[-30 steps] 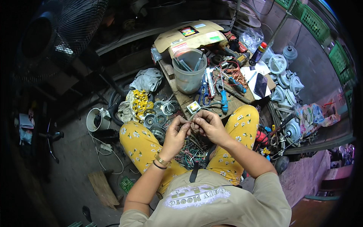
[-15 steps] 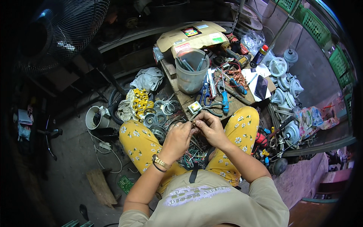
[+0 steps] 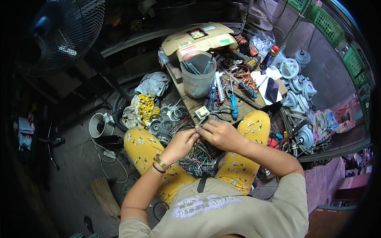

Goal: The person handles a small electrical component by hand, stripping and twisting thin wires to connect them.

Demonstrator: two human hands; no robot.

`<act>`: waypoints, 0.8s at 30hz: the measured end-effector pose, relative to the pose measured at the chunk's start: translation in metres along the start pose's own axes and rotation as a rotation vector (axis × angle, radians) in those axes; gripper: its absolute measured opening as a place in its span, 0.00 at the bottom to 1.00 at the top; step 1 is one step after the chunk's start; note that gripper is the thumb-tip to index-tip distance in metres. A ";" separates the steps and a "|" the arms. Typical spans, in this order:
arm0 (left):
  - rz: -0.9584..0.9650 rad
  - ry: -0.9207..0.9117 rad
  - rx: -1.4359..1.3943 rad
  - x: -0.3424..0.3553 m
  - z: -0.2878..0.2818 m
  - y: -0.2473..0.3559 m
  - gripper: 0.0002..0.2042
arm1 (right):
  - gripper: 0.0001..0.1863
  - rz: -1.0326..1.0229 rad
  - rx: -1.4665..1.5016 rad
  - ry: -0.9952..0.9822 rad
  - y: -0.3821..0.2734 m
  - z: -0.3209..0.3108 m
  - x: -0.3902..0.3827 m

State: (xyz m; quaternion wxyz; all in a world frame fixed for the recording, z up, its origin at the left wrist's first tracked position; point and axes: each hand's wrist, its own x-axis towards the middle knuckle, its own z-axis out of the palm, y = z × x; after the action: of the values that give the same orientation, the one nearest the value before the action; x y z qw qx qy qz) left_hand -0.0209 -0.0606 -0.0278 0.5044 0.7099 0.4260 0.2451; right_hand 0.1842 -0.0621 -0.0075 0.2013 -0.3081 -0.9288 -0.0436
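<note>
My left hand and my right hand meet above my lap, fingertips pinched close together. Between them is a small thing, mostly covered by the fingers and too small to name. Below my hands a heap of cut coloured wires lies between my knees. Just beyond the fingertips, on the low wooden table, sits a small yellow and white transformer-like block. Beside it rest pliers, a blue-handled screwdriver and blue-handled scissors.
A translucent bucket holding flat pieces stands on the table before a cardboard box. A phone and a spray can are at right. Metal rings lie left of the table, a white pail farther left. A fan stands far left.
My right forearm has swung outward to the right, and the right hand has turned over more, knuckles up. My left hand has shifted slightly left. The view has moved a little.
</note>
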 end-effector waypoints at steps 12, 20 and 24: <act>0.282 0.158 0.422 0.009 -0.008 -0.004 0.04 | 0.05 0.076 0.125 0.003 0.017 0.005 0.002; 0.349 0.460 0.525 0.013 0.006 0.004 0.04 | 0.06 0.218 0.171 0.183 0.008 0.002 0.012; 0.269 0.401 0.613 0.014 0.007 0.003 0.04 | 0.06 0.233 -0.022 0.205 0.003 0.002 0.017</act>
State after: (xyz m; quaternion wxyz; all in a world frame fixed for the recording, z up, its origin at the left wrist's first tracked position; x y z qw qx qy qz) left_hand -0.0070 -0.0528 -0.0293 0.1388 0.8153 0.4727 0.3042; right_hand 0.1725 -0.0497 -0.0028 0.2952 -0.4099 -0.8609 -0.0613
